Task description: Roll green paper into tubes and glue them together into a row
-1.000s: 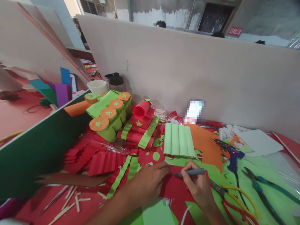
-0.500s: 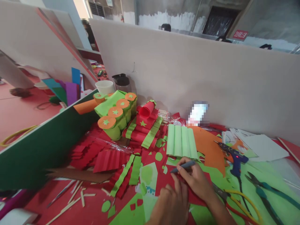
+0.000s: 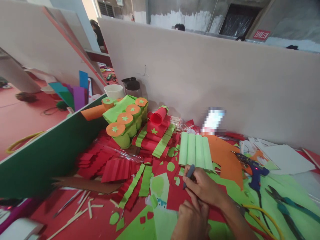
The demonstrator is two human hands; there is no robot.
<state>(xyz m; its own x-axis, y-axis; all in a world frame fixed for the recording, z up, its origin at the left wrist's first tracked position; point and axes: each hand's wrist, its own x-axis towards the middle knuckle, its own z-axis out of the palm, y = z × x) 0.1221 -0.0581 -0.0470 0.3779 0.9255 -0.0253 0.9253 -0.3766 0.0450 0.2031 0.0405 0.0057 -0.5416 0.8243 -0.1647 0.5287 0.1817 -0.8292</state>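
A dark grey pen is gripped in my right hand, its tip down at a red paper sheet. Just below, my left hand presses on that sheet with its index finger stretched towards the pen tip. Right behind my right hand lies a pale green piece of side-by-side rolls. Further left stand a red paper model with green bands and a star, and a green model with round orange tops bearing green stars.
To the right lie a blue glue gun, green-handled pliers and yellow-and-red-handled scissors, partly behind my forearm. Pleated red paper and wooden sticks lie left. A green board and white partition border the table.
The pen has swung from lying nearly flat to standing steeper, and its tip is slightly lower. My left hand has shifted a little to the right, while the view has moved slightly.
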